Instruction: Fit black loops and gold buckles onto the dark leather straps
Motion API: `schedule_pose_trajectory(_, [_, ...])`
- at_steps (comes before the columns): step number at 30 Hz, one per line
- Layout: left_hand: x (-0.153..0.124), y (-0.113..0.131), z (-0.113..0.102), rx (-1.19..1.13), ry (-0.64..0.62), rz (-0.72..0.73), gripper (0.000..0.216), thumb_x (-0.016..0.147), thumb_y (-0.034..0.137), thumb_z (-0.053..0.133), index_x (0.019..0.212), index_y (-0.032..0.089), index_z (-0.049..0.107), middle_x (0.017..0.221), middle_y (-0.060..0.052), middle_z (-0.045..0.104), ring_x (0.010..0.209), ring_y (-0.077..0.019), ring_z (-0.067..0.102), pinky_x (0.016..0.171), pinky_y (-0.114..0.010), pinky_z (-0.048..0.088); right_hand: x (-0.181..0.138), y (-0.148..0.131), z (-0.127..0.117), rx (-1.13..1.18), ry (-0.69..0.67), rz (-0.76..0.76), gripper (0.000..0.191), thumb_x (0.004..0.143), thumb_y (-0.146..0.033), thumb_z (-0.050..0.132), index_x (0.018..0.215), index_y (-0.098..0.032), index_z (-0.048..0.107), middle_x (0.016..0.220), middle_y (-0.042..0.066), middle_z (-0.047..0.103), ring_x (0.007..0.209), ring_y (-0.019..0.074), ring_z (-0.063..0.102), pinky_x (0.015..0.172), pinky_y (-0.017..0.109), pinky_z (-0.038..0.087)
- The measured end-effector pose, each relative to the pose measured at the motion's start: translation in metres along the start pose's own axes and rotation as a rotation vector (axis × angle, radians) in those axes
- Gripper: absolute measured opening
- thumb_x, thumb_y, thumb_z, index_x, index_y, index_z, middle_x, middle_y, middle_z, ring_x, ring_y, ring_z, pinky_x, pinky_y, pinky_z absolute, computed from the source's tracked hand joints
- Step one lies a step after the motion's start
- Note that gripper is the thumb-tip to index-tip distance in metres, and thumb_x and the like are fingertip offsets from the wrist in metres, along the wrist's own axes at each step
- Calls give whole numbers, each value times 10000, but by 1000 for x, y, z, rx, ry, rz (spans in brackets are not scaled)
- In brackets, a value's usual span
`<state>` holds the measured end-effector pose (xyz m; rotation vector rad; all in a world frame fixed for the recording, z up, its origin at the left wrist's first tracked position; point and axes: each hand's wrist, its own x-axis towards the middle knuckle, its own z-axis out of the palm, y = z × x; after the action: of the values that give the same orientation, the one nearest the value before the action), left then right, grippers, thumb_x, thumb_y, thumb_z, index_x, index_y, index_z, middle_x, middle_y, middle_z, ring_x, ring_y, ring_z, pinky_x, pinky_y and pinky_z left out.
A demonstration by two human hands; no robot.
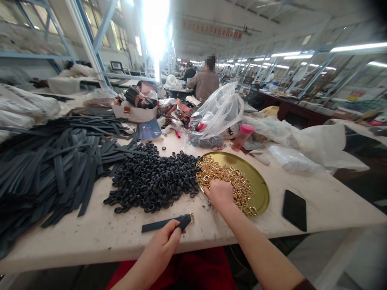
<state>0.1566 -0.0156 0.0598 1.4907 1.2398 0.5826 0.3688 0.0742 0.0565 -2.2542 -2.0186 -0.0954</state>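
My left hand pinches a dark strap just above the table's front edge. Gold-coloured metal shows at the strap's right end, and its other end points left. With curled fingers, my right hand reaches onto a heap of small gold buckles in a round gold tray. Its fingertips are hidden, so whatever they hold cannot be made out. Left of the tray lies a pile of small black loops. Farther left spreads a large heap of dark straps.
A black phone lies right of the tray. Behind are a pink-lidded jar, a clear plastic bag, a blue booklet and a white box. A person sits farther back, turned away.
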Motion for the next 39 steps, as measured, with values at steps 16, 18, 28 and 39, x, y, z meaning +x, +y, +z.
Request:
schedule_pose_trajectory(16, [24,-6,2,-35,-61,0,254,841,333,369,853,153,548,762,-14,535,743,-172,477,680,-241,354,13,1,10,-80,-164,51,206,770,-116,456,731,-87,656,744,188,684,726,277,656,609,328,440])
schedule_pose_trajectory(18, [27,-8,0,-51,-54,-12,276,841,357,374,866,149,554,742,-13,523,718,-170,467,666,-245,356,10,4,0,-32,-142,32,233,804,-135,414,753,-87,636,774,190,674,748,271,642,636,338,430])
schedule_pose_trajectory(28, [41,11,14,-275,109,25,292,742,394,512,843,122,552,755,-36,564,710,-162,491,638,-234,384,-63,-44,-3,1476,-314,201,274,704,-437,580,717,-179,493,615,-25,507,556,101,446,536,234,379])
schedule_pose_trajectory(39, [8,15,3,-205,145,-51,239,751,375,515,739,138,535,633,13,477,609,-125,425,558,-202,351,-101,-35,-12,1428,-475,-127,271,784,-418,525,703,-176,615,867,31,554,859,156,509,778,272,381])
